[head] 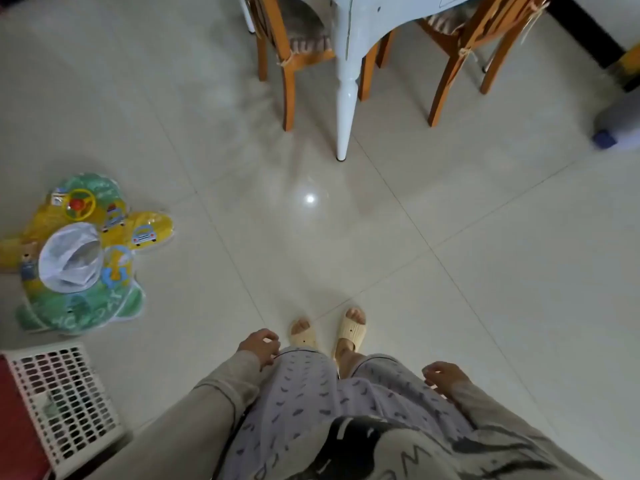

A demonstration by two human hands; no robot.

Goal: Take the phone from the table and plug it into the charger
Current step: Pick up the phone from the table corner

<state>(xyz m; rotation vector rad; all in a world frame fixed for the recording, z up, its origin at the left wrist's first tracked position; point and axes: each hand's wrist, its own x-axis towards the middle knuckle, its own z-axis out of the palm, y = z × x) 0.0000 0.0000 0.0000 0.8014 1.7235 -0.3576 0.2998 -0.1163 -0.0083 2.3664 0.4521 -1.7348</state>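
Note:
I look down at a pale tiled floor and my own legs and slippers. My left hand (260, 346) hangs by my left thigh with loosely curled fingers and holds nothing. My right hand (445, 377) hangs by my right thigh, fingers apart, also with nothing in it. A white table (360, 32) stands ahead at the top of the view; only its corner and one turned leg show. No phone and no charger are in sight.
Two wooden chairs (287, 53) (464, 46) are tucked at the table. A deflated yellow and green baby swim ring (83, 251) lies on the floor at the left. A white plastic basket (65, 407) sits at the lower left. A grey object (620, 123) stands at the right edge.

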